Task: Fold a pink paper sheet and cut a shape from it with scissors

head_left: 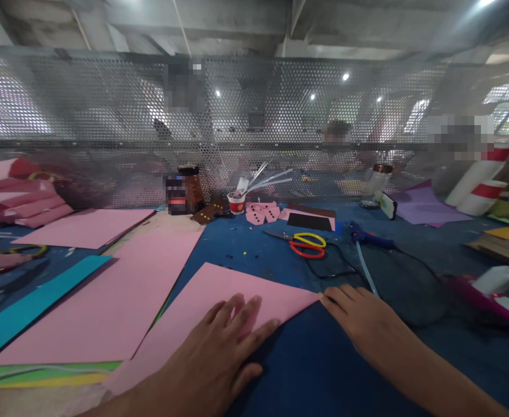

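Note:
A sheet of pink paper (211, 289) lies on the blue table top (297, 359), with a slanting edge that runs to a point at the right. Across its middle rests my left hand (232, 341), fingers spread and palm down. At the sheet's right tip, my right hand (354, 313) pinches the corner between thumb and fingers. Beyond the sheet lie scissors (308, 244) with one yellow and one red handle. A blue glue gun (371, 236) with a glue stick trailing from it lies past my right hand.
To the left are more pink sheets (106, 289) and a teal strip (41, 304). Behind stand a paper cup (237, 202) with clear sticks and pink dotted cutouts (263, 212). Purple paper (428, 205) and a magenta power strip (493, 301) lie right. A perforated metal screen (271, 116) closes the back.

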`<state>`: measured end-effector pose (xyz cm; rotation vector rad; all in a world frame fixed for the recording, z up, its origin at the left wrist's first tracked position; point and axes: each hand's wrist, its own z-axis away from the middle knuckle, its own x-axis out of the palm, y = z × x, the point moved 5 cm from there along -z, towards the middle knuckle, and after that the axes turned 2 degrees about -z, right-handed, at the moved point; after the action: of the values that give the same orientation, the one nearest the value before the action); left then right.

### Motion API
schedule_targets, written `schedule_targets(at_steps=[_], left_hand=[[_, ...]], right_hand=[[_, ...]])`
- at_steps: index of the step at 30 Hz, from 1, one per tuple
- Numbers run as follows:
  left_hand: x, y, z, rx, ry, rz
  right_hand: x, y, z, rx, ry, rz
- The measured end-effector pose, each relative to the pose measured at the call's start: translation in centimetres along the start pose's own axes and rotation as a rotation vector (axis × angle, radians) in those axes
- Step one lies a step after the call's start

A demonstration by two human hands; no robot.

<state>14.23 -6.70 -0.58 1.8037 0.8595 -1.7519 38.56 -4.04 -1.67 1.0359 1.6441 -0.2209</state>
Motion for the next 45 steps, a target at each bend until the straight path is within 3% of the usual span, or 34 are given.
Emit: schedule_targets(at_steps=[10, 24, 31, 45], left_hand=[[0.4, 0.1, 0.4, 0.013, 0.051, 0.016], [0.7, 0.3, 0.4, 0.014, -0.031, 0.031], [1.0, 0.3, 0.7, 0.021, 0.019, 0.043], [1.2, 0.4, 0.5, 0.033, 0.008, 0.038]], right_hand=[[-0.2, 0.0, -0.1, -0.012, 0.002, 0.016], [-0.4, 0.1, -0.1, -0.004, 0.01, -0.008], [-0.2, 0.1, 0.0, -0.001, -0.01, -0.01], [-0.3, 0.1, -0.1, -0.016, 0.003, -0.001]])
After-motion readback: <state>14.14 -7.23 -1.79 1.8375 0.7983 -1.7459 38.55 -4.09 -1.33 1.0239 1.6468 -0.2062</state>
